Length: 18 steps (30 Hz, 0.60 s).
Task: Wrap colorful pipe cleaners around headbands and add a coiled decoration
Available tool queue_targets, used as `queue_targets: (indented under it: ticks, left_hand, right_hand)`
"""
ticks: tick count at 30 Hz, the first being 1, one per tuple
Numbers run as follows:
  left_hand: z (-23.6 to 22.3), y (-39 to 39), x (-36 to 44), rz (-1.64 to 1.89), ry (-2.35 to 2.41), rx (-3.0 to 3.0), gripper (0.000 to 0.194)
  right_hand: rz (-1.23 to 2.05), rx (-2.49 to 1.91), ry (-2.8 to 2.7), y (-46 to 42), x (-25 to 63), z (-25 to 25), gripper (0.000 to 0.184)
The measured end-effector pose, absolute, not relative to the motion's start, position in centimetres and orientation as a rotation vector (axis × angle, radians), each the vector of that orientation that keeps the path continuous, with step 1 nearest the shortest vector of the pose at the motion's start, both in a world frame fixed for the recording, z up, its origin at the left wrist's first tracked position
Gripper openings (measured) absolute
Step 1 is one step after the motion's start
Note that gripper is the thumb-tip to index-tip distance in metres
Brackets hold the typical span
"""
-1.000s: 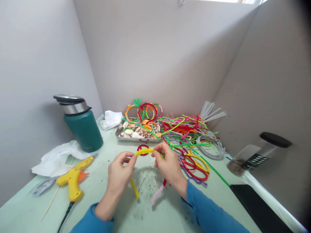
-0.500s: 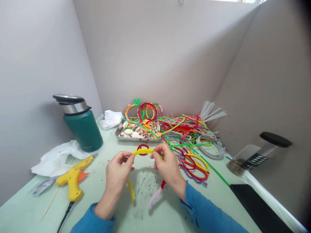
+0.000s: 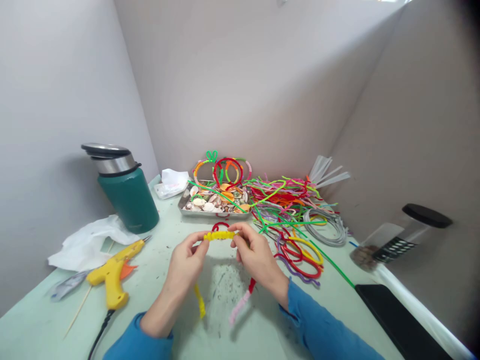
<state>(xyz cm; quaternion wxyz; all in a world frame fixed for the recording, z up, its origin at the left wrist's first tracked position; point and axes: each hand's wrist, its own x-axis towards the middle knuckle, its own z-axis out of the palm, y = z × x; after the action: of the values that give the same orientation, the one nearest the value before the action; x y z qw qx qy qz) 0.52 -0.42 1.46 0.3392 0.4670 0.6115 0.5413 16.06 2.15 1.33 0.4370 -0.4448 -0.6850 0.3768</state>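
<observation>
Between my two hands stretches a yellow pipe-cleaner band (image 3: 219, 235), coiled thickly and bowed slightly upward. My left hand (image 3: 186, 262) pinches its left end between thumb and fingers. On the other side, my right hand (image 3: 255, 252) has thumb and fingertips closed on the right end. A yellow tail (image 3: 201, 304) hangs below my left hand, and a red-and-pink wrapped tail (image 3: 242, 304) hangs below my right. How these tails join the band is hidden by my palms. Just behind the band lies a red pipe-cleaner loop (image 3: 220, 226) on the table.
A metal tray (image 3: 215, 215) of shells stands at the back, with pipe-cleaner rings (image 3: 228, 160) above it. Heaped pipe cleaners (image 3: 285, 195) lie right, near a black phone-like slab (image 3: 397, 315). At left are a yellow glue gun (image 3: 112, 275) and a green bottle (image 3: 129, 202).
My hands have shifted slightly, still pinching the band. The yellow tail has swung a little left and downward.
</observation>
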Motion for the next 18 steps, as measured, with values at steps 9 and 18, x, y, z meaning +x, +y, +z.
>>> queue_targets:
  ticks: [9,18]
  left_hand:
    - [1.93,-0.66,0.67,1.319,1.522,1.264,0.037]
    - [1.62,-0.79,1.35,1.356,1.646,1.41,0.028]
  right_hand:
    - [0.847,-1.062,-1.815,1.64,15.94,2.17,0.015]
    - [0.816,-1.078,-1.822,1.6,15.96,1.99,0.006]
